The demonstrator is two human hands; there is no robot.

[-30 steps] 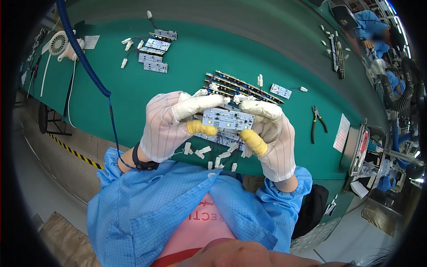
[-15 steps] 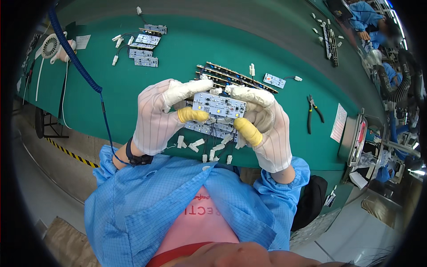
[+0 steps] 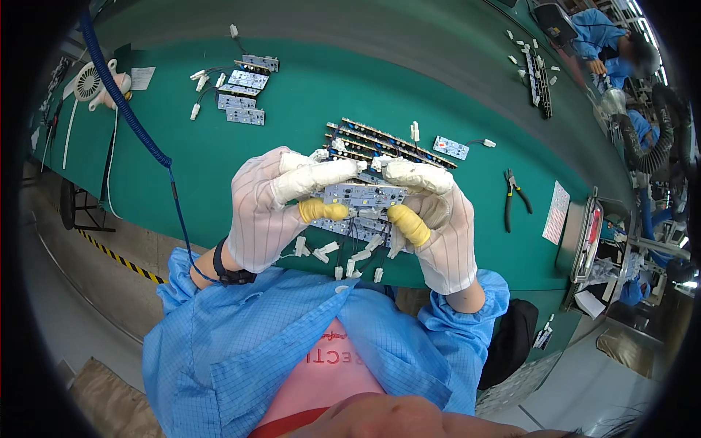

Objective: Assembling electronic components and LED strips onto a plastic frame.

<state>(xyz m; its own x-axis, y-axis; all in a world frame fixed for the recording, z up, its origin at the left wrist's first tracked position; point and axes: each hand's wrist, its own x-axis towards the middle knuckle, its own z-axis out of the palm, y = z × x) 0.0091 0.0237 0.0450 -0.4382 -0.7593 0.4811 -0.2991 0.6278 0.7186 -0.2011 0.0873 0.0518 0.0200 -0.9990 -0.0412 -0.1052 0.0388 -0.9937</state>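
Over a green table (image 3: 307, 91), a board (image 3: 363, 195) is held at both ends, pinched by the left hand (image 3: 269, 203) and the right hand (image 3: 441, 223), both half curled. Strips (image 3: 394, 141) are set just behind; pliers (image 3: 511, 185) are laid to the right.

Two gloved hands (image 3: 257, 212), one held circuit board (image 3: 364, 195), one loner board (image 3: 451, 147) around 2 o'clock, just one pair of pliers (image 3: 508, 203) at 3, plus a single fan (image 3: 89, 84) over at 10.

the circuit board (image 3: 364, 195) has tilted, its face now looking narrower.
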